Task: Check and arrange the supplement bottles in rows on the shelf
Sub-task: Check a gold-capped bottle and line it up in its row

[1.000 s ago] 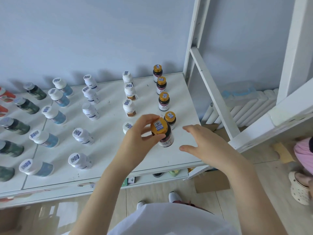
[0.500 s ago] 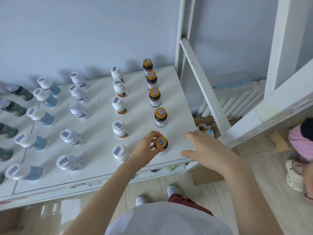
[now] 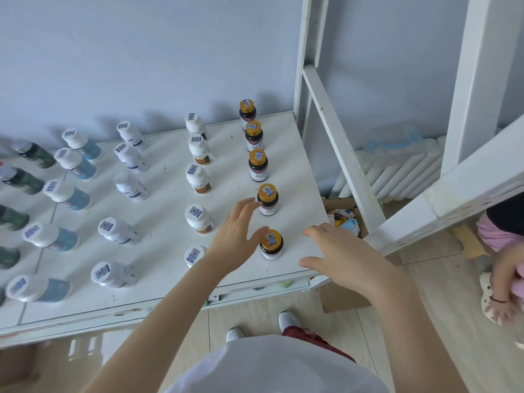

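Note:
On the white shelf point(image 3: 297, 171), several dark bottles with gold caps stand in a row along the right side. The nearest gold-capped bottle point(image 3: 271, 244) stands upright near the front edge. My left hand point(image 3: 236, 236) hovers just left of it, fingers spread and holding nothing. My right hand point(image 3: 337, 253) is open to the bottle's right, over the shelf's front right corner. Left of that row runs a row of white bottles with brown labels point(image 3: 198, 178); my left wrist hides part of its nearest bottle point(image 3: 193, 255).
Further left stand rows of white bottles point(image 3: 131, 186), blue-labelled bottles point(image 3: 68, 195) and dark green bottles point(image 3: 22, 181). A white frame post and slanted brace point(image 3: 340, 146) rise at the shelf's right. A cardboard box point(image 3: 344, 219) sits on the floor below. Another person point(image 3: 502, 268) crouches at far right.
My left hand set the gold-capped bottle down at the front of its row, let go of it and opened beside it. The right hand stayed open near the corner.

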